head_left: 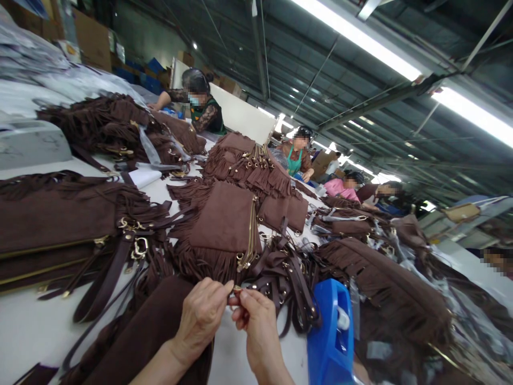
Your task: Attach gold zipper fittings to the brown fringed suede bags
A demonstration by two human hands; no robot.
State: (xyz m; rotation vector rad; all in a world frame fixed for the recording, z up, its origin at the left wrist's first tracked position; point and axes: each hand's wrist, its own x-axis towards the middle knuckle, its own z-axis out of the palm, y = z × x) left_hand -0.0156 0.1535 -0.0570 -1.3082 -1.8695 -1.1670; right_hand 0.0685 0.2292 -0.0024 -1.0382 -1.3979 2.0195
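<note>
My left hand (202,315) and my right hand (254,321) meet at the lower middle of the view, fingertips pinched together. Between them is a small gold-coloured metal piece (237,289), mostly covered by the fingers. A dark brown suede bag part (160,315) lies beneath my left forearm. Just beyond the hands sits a brown fringed pouch (224,216) with gold zippers along its right side. Brown straps (294,283) with metal fittings are heaped to the right of the hands.
A blue plastic holder (331,331) stands right of my right hand. Brown fringed bags (56,214) lie at left, with more (385,272) at right and a pile (244,160) behind. Several people sit along the far side; one (204,107) wears a mask.
</note>
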